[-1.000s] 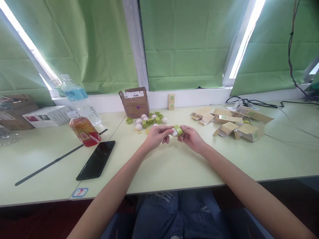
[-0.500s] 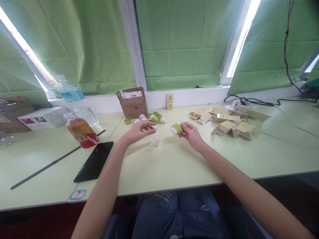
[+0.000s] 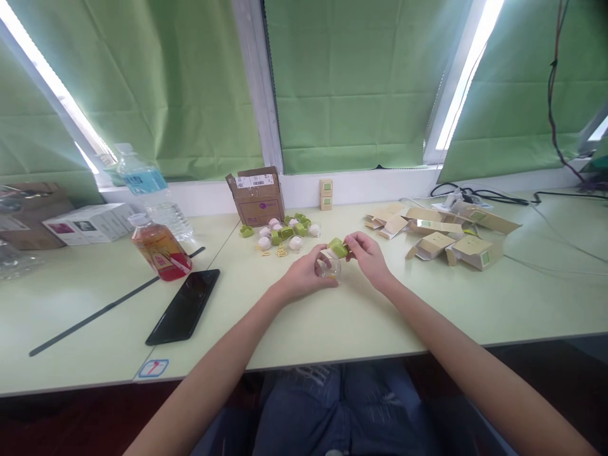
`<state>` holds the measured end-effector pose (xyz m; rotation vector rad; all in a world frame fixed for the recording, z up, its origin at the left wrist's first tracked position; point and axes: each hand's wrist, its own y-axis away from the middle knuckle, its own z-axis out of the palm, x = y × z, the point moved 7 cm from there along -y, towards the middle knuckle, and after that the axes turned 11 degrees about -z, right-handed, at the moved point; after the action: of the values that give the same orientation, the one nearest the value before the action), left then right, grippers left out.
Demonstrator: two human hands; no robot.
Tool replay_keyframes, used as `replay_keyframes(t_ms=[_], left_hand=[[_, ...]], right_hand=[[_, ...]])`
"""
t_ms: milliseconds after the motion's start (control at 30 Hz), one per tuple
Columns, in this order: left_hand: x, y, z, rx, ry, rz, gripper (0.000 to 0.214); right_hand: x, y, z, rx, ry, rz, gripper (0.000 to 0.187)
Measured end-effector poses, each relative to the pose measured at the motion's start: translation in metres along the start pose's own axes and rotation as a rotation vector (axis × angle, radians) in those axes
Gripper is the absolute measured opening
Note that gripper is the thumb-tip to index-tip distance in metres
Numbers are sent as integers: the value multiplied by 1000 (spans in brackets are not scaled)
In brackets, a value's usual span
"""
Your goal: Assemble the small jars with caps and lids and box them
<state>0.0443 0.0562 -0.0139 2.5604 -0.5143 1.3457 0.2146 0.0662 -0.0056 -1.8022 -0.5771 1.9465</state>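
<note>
My left hand [image 3: 304, 278] is closed around a small clear plastic cup [image 3: 331, 269] just above the pale green table [image 3: 342, 316]. My right hand [image 3: 368, 254] pinches a small green cap [image 3: 338, 247] with a white part under it, held right over the cup. Both hands meet at the table's middle. Behind them lies a heap of green caps and white balls [image 3: 285, 231], with a few small yellow bits [image 3: 275, 252] in front of it.
An open brown carton [image 3: 256, 196] stands behind the heap. Flat and folded tan boxes [image 3: 441, 234] lie to the right, cables [image 3: 479, 196] beyond them. To the left are a black phone [image 3: 183, 305], a red drink bottle [image 3: 159, 250], a water bottle [image 3: 152, 193], white boxes [image 3: 90, 221] and a dark rod [image 3: 104, 310].
My left hand let go of the green piece, reached out to a clear cup on the table, and now holds that cup under the green cap in my right hand.
</note>
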Motion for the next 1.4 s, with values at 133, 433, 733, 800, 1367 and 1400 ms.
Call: replay_keyframes(t_ms=[133,433,733,800,1367,1400], left_hand=[[1,0,4,-71,56,11,90],[6,2,-1,-125,141,41,74],[4,-1,0,-130,143,34,75],[4,0,0,-134,146,37,75],[5,-1,-1,-118,119,30,70],[4,-1,0,-124,120,27,70]], right_hand=[[-4,2,4,-58,107,-37,41],[-14,8,11,-138,258,-142,30],[-22,7,19,-261,391,-319,29],[-23,7,21,-279,414,-340,26],[-29,14,31,-463,653,-533,21],[-29,14,31,-464,653,-534,21]])
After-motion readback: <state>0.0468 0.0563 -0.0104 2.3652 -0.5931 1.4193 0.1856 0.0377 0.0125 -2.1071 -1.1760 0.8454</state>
